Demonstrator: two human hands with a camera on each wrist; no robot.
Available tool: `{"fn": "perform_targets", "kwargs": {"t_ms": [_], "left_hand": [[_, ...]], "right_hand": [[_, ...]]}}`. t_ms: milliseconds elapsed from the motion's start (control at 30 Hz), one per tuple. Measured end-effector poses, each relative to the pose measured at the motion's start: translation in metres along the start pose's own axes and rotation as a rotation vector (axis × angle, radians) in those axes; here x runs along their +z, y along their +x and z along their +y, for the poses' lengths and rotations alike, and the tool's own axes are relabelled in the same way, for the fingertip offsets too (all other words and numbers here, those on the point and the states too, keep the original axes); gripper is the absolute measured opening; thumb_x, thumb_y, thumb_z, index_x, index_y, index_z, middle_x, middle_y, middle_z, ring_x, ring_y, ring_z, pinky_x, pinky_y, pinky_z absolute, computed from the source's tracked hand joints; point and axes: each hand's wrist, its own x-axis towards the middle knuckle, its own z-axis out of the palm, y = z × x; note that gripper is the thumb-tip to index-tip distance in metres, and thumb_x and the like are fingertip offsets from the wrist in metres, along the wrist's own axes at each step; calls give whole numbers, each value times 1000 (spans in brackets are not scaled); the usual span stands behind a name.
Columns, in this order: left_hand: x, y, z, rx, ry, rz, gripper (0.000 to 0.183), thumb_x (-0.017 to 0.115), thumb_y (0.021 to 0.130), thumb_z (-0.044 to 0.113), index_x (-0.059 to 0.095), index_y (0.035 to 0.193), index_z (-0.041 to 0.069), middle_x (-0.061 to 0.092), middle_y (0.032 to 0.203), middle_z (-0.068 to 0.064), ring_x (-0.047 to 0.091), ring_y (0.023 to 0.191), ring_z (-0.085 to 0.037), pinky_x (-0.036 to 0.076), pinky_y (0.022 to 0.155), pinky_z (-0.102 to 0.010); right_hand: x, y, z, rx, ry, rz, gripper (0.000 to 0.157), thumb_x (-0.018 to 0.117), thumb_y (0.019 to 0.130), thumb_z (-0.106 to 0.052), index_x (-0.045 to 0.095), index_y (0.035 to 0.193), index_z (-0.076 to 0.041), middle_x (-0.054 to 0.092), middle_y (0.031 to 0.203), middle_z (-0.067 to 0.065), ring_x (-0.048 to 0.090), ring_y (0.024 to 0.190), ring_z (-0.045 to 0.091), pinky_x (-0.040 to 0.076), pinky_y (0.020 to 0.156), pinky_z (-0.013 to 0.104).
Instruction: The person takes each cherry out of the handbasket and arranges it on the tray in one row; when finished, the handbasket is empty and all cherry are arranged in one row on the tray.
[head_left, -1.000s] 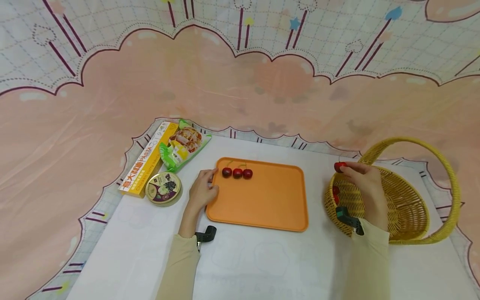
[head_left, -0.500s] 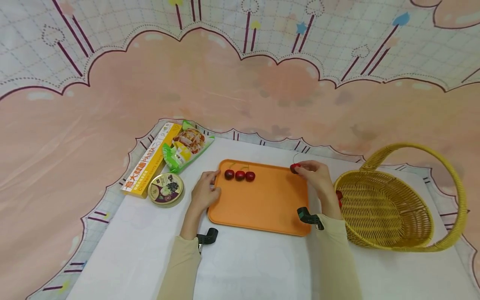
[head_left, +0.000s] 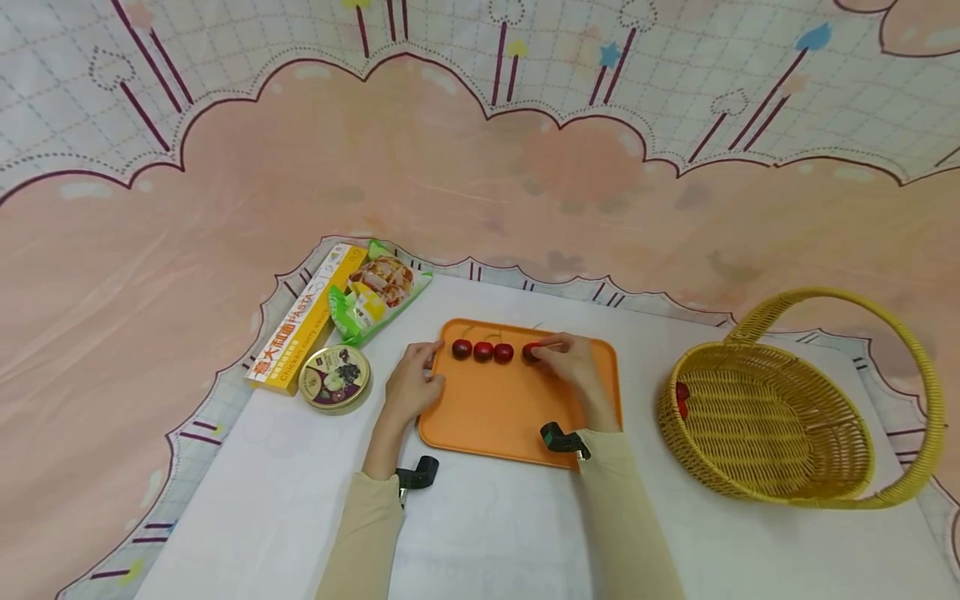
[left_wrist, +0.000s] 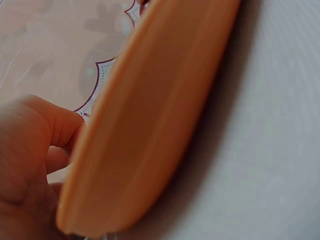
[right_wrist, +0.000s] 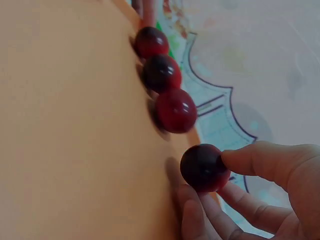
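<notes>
My right hand (head_left: 573, 367) pinches a dark red cherry (right_wrist: 202, 167) between thumb and fingers, close over the back part of the orange tray (head_left: 495, 417). To its left, three cherries with stems lie in a row along the back rim; the nearest of them is a red cherry (right_wrist: 176, 111), with a small gap between it and the held one. My left hand (head_left: 410, 383) holds the tray's left edge, thumb and index finger at the rim (left_wrist: 100, 130). In the left wrist view the tray's side wall hides part of those fingers.
A yellow wicker basket (head_left: 847, 408) with a tall handle stands right of the tray, with a couple of red cherries (head_left: 682, 400) at its left wall. Left are a yellow pasta box (head_left: 300, 325), a green snack bag (head_left: 378, 292) and a round tin (head_left: 334, 377).
My right hand has carried the cherry left from over the basket, across the tray's right side, to beside the row. The left hand stays at the tray's edge.
</notes>
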Motion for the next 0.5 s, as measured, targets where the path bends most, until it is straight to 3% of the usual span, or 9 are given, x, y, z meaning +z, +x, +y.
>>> {"fn": "perform_targets", "kwargs": {"t_ms": [200,500], "left_hand": [[0,-1,1,10,4,2,59,59,83,8,54,142,10,51,135,-13,56,108,-25,48,84,-43],[1,1,-2,4,10,-9,60,59,84,9,52,144,11,49,137,-13,55,109,-26,48,86,-42]], "right_hand": [[10,3,2,-16,19,22,26,69,89,-7,66,106,12,71,95,22,65,64,13,54,63,22],[13,1,0,-46,13,21,21,70,88,-12,72,92,8,70,82,16,64,64,19,56,65,29]]}}
